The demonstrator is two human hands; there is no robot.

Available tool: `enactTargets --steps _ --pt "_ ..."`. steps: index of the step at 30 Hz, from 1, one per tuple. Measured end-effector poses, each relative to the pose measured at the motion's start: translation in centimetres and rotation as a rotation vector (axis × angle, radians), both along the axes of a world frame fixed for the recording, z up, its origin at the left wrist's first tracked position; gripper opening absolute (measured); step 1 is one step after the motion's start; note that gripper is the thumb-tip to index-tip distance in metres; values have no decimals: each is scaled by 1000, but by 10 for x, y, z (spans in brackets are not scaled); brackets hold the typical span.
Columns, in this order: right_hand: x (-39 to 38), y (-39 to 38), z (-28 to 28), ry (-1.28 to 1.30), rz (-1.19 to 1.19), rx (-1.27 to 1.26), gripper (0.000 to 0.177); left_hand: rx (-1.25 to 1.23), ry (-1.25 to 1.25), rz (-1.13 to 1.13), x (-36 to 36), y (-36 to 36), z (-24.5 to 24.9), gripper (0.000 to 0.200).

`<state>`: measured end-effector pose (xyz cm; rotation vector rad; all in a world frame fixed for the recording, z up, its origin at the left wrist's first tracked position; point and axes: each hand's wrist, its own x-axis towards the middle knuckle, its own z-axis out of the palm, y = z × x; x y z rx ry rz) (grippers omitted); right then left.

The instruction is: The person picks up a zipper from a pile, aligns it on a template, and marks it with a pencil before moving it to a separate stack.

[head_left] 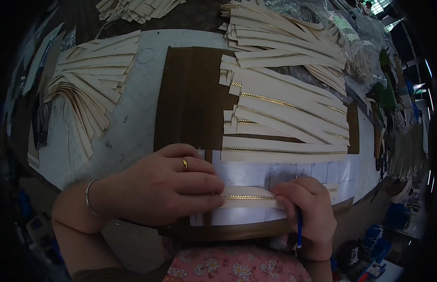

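Observation:
A cream zipper tape with gold teeth [251, 197] lies across a white ruled sheet [244, 171] at the near edge of the table. My left hand [181, 185], with a ring and a bracelet, is closed over the tape's left end, fingertips on it; that end is hidden. At the other side, my right hand [310, 204] has thumb and fingers closed at the tape's right part. A slim blue pen [299, 230] sticks out below the right hand, held within it. The tape bulges slightly upward along its far edge between the hands.
Beyond the sheet, several zipper tapes [284, 108] lie on a brown board [190, 94]. More bundles rest at the back [275, 33] and a fanned pile [94, 77] at the left. Clear plastic bags [364, 51] sit at the back right.

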<state>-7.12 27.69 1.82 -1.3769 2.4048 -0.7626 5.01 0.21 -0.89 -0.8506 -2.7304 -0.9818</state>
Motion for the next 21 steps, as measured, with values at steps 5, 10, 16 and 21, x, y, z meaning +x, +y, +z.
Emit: enactTargets --steps 5,10,16,21 --pt "-1 0 -2 19 14 16 22 -35 -55 -35 -1 -2 7 24" --pt "-3 1 -1 -18 35 1 24 -61 -85 -66 -1 -1 8 20" --pt "-4 1 0 17 -8 -46 14 -159 -93 -41 2 2 16 25" --pt "-25 38 -3 78 -227 -8 9 -175 -109 -34 2 4 23 21"
